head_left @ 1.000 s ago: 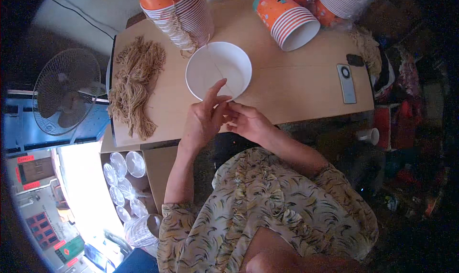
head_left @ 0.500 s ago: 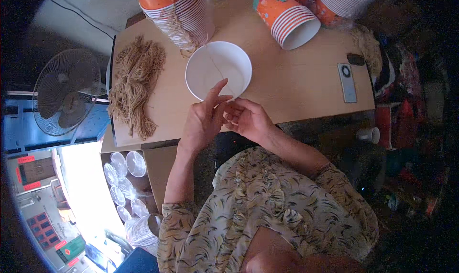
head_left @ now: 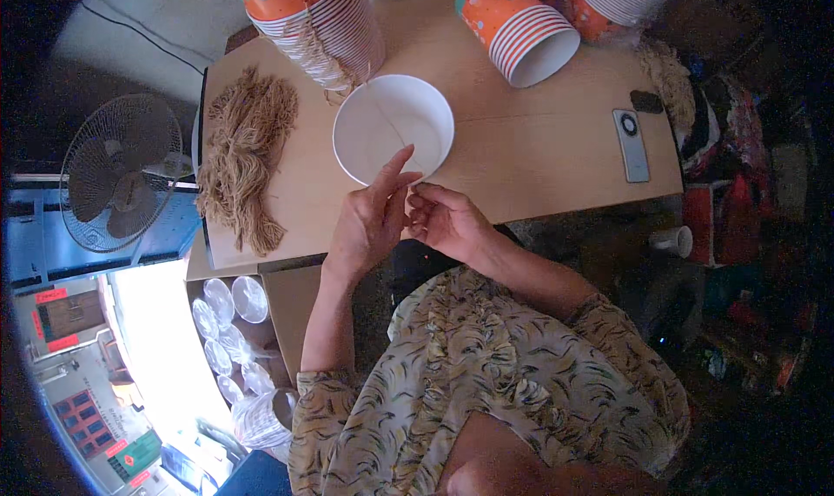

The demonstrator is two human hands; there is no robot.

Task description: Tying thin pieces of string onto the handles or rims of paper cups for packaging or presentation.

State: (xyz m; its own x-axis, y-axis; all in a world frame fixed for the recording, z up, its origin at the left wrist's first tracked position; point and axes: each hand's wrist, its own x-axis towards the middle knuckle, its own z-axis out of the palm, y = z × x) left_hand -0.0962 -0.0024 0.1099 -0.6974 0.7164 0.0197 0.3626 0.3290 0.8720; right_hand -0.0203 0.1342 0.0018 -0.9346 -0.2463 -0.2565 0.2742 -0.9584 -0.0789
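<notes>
A white paper tub [head_left: 369,153] stands at the table's near edge, its open mouth toward me. A thin tan string [head_left: 387,116] runs across the opening from the far rim to my fingers at the near rim. My left hand [head_left: 372,222] has its index finger stretched over the rim; its other fingers are closed at the string's end. Close beside it, my right hand [head_left: 450,222] pinches at the same spot with thumb and fingers curled. The pinched end of the string is mostly hidden between the fingertips.
Left on the table [head_left: 504,170] lies a bundle of tan strings [head_left: 248,157]. A tall stack of orange-and-white tubs [head_left: 326,40] rises behind the tub, more nested tubs [head_left: 521,31] lie back right. A phone [head_left: 631,146] rests at right; a fan [head_left: 122,173] stands left.
The whole view has shifted slightly. My right fingers have curled in a little closer to the left hand at the rim; the tub and string stay as they were.
</notes>
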